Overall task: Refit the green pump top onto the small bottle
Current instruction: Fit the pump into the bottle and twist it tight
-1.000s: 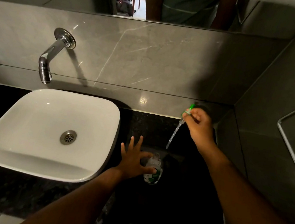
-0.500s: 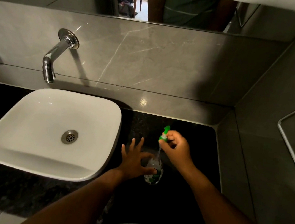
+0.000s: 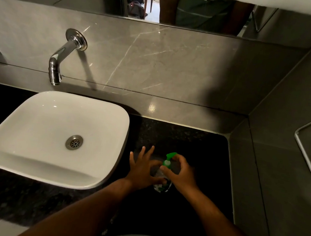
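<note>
A small clear bottle (image 3: 160,187) with a green and white label stands on the black stone counter (image 3: 196,146), right of the basin. My left hand (image 3: 142,170) steadies it with thumb and forefinger, the other fingers spread. The green pump top (image 3: 169,158) sits on the bottle's neck, its nozzle pointing up and to the right. My right hand (image 3: 182,173) grips the pump's collar from the right. The pump's tube is down inside the bottle and mostly hidden by my fingers.
A white square basin (image 3: 56,137) with a metal drain fills the left of the counter, under a chrome wall tap (image 3: 59,61). Grey tiled walls close in behind and on the right, with a mirror above. A metal rail (image 3: 310,156) runs along the right wall.
My right hand brought the pump top down from high at the back right. Its tube went into the bottle's neck and the collar now rests on it. My left hand stayed on the bottle.
</note>
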`<state>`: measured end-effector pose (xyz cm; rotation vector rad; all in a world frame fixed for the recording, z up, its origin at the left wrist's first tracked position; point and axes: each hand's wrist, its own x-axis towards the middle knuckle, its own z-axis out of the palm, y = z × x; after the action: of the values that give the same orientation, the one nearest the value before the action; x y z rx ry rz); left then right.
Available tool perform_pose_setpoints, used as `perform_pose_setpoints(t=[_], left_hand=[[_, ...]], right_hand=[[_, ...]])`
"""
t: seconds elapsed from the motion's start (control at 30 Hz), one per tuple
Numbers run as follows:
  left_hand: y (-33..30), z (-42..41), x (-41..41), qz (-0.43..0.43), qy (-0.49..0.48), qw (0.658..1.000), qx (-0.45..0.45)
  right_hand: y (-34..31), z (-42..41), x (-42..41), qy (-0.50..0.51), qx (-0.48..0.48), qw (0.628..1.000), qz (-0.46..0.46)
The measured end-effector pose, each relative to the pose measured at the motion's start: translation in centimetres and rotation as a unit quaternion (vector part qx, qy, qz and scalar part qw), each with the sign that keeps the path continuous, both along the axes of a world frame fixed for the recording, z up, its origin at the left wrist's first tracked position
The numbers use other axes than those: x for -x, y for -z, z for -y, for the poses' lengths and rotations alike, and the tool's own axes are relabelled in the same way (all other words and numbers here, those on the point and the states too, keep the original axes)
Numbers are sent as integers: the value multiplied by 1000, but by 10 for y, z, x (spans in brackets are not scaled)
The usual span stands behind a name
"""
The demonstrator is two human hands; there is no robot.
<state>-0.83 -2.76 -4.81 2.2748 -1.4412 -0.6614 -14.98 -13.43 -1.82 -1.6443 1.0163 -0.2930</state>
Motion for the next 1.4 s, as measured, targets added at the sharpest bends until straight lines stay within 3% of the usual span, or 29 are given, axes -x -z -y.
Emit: perform_pose_setpoints(t=[0.13, 0.27, 0.5, 0.73, 0.93, 1.17, 1.4], left_hand=[[6, 0, 0, 10, -1, 1000, 10], [9, 3, -1, 14, -4, 1000, 6], [7, 5, 1, 23, -2, 1000, 2], [4, 8, 1, 13, -37, 999, -16], [0, 13, 6, 22, -35, 998, -45], [-2, 13, 2, 9, -55, 997, -48], [0, 14, 5, -4, -58, 998, -32]], right_hand=[[-10, 2, 7, -13, -72, 994, 84], [-17, 4, 10, -89, -114, 984, 101], [-8, -4, 0, 34, 53, 996, 63], [4, 1, 3, -37, -15, 991, 131], [-1, -8, -14, 99, 75, 989, 75], [7, 0, -9, 5, -4, 990, 141], [0, -3, -12, 77, 47, 991, 102]])
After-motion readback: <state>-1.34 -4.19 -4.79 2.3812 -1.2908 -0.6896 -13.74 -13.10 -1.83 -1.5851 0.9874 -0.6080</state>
